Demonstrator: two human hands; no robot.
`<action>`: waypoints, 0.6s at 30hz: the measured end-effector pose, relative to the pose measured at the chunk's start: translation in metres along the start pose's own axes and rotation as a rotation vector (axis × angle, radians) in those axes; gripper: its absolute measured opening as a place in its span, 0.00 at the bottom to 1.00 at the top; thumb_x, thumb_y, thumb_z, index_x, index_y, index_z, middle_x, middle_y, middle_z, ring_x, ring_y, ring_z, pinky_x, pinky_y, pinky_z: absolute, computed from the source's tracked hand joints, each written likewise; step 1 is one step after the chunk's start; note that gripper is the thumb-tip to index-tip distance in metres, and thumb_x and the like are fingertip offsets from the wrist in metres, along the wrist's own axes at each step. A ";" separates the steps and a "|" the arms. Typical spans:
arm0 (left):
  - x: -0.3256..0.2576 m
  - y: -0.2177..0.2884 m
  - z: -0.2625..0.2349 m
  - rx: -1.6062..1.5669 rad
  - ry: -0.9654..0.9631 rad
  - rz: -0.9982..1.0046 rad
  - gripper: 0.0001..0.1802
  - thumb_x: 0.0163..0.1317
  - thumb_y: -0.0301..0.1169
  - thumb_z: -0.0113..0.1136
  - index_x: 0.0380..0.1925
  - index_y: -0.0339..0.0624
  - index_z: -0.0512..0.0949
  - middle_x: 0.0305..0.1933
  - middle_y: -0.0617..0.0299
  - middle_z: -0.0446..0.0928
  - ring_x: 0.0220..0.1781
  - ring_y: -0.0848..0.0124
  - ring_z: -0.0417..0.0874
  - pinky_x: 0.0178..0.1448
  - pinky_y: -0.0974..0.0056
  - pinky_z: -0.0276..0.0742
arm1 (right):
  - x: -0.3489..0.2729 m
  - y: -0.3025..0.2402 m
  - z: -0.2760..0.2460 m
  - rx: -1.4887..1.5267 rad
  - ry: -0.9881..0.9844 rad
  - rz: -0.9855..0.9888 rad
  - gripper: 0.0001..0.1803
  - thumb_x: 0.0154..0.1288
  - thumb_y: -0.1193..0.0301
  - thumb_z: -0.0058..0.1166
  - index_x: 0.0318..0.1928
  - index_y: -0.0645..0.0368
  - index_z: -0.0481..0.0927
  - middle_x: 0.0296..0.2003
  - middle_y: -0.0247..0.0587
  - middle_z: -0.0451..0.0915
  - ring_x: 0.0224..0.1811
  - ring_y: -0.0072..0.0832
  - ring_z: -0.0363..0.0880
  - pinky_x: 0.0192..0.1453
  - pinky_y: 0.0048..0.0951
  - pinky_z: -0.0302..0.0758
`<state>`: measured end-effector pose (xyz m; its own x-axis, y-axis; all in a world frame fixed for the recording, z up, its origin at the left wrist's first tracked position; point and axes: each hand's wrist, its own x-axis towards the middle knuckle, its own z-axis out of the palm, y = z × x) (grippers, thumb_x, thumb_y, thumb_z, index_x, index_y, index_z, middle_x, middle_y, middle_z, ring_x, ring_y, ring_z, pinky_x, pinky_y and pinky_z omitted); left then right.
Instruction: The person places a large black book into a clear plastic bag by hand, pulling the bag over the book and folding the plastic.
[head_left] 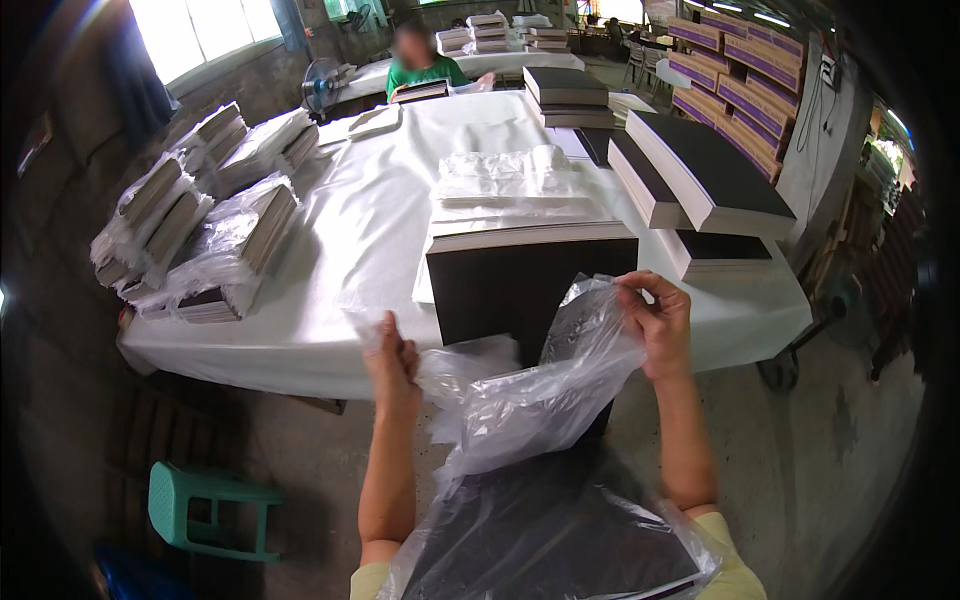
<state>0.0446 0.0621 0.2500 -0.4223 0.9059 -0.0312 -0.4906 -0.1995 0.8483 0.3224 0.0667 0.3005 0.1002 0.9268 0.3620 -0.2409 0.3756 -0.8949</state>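
A clear plastic bag (pixel 520 410) stretches between my two hands, its upper part crumpled and bunched. My left hand (pixel 393 370) is closed on the bag's left side, thumb pointing up. With thumb and fingers pinched, my right hand (pixel 657 320) grips the bag's upper right corner. The lower bag lies close to my body with a flat black sheet or stack (pixel 570 530) inside; a pale edge shows at its lower right. Just beyond the bag, a stack of black sheets (pixel 490 285) sits at the near table edge, partly hidden by the plastic.
White cloth covers the table (pixel 350 250). Plastic-wrapped stacks (pixel 225 245) crowd its left side; thick black-topped stacks (pixel 710 175) stand on the right. Folded clear bags (pixel 515 175) lie mid-table. A green stool (pixel 210 505) stands lower left. Across the table sits a person in green (pixel 425 72).
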 end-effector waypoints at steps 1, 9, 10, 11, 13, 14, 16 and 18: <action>0.001 0.009 -0.003 -0.014 -0.003 0.028 0.12 0.58 0.40 0.52 0.20 0.53 0.63 0.17 0.76 0.56 0.14 0.86 0.50 0.14 0.78 0.42 | 0.002 0.001 -0.003 -0.020 0.003 0.015 0.03 0.52 0.79 0.56 0.29 0.61 0.78 0.18 0.25 0.72 0.15 0.07 0.57 0.16 0.12 0.50; -0.043 -0.003 0.068 0.111 -0.761 0.013 0.37 0.45 0.49 0.63 0.50 0.37 0.66 0.46 0.65 0.70 0.24 0.83 0.64 0.31 0.79 0.59 | -0.009 0.008 0.037 -0.035 -0.019 -0.016 0.09 0.53 0.77 0.56 0.37 0.60 0.74 0.22 0.25 0.73 0.22 0.08 0.64 0.26 0.10 0.59; -0.052 -0.010 0.077 0.194 -0.780 0.046 0.33 0.45 0.47 0.64 0.48 0.37 0.70 0.48 0.64 0.70 0.28 0.82 0.66 0.40 0.78 0.62 | -0.013 0.006 0.041 -0.058 -0.002 -0.013 0.11 0.53 0.77 0.56 0.39 0.60 0.73 0.22 0.24 0.73 0.23 0.08 0.64 0.27 0.10 0.59; -0.055 -0.015 0.081 0.262 -0.724 -0.027 0.30 0.49 0.48 0.61 0.46 0.37 0.71 0.43 0.64 0.72 0.28 0.82 0.67 0.39 0.78 0.63 | -0.014 0.011 0.040 -0.029 -0.062 -0.017 0.10 0.57 0.77 0.53 0.40 0.60 0.70 0.23 0.26 0.73 0.26 0.08 0.66 0.29 0.10 0.61; -0.049 -0.020 0.079 0.289 -0.625 -0.169 0.26 0.54 0.49 0.55 0.42 0.37 0.74 0.34 0.65 0.74 0.29 0.80 0.69 0.36 0.77 0.66 | -0.015 0.021 0.040 0.000 -0.050 -0.057 0.07 0.59 0.76 0.50 0.38 0.59 0.69 0.24 0.27 0.73 0.26 0.09 0.66 0.32 0.11 0.62; -0.043 -0.021 0.075 0.250 -0.582 -0.239 0.26 0.56 0.51 0.51 0.40 0.37 0.74 0.30 0.66 0.74 0.29 0.79 0.71 0.36 0.76 0.67 | -0.015 0.026 0.036 0.014 -0.041 -0.077 0.06 0.59 0.76 0.49 0.37 0.59 0.68 0.25 0.28 0.73 0.27 0.09 0.66 0.33 0.11 0.63; -0.042 -0.019 0.082 -0.021 -0.483 -0.279 0.26 0.58 0.53 0.45 0.31 0.38 0.74 0.27 0.63 0.73 0.32 0.76 0.75 0.37 0.76 0.71 | -0.011 0.035 0.021 0.003 0.004 -0.105 0.04 0.61 0.76 0.46 0.34 0.58 0.66 0.28 0.34 0.75 0.28 0.12 0.69 0.37 0.12 0.65; -0.021 -0.037 0.056 -0.258 -0.430 -0.068 0.24 0.59 0.51 0.45 0.27 0.40 0.72 0.28 0.59 0.74 0.34 0.73 0.77 0.38 0.74 0.73 | -0.008 0.034 0.014 0.045 0.059 -0.114 0.04 0.62 0.75 0.45 0.34 0.58 0.65 0.30 0.37 0.76 0.29 0.13 0.70 0.39 0.13 0.65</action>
<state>0.1143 0.0716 0.2493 -0.0569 0.9811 0.1849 -0.7015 -0.1710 0.6918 0.3003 0.0724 0.2708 0.1858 0.8766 0.4438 -0.2679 0.4798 -0.8355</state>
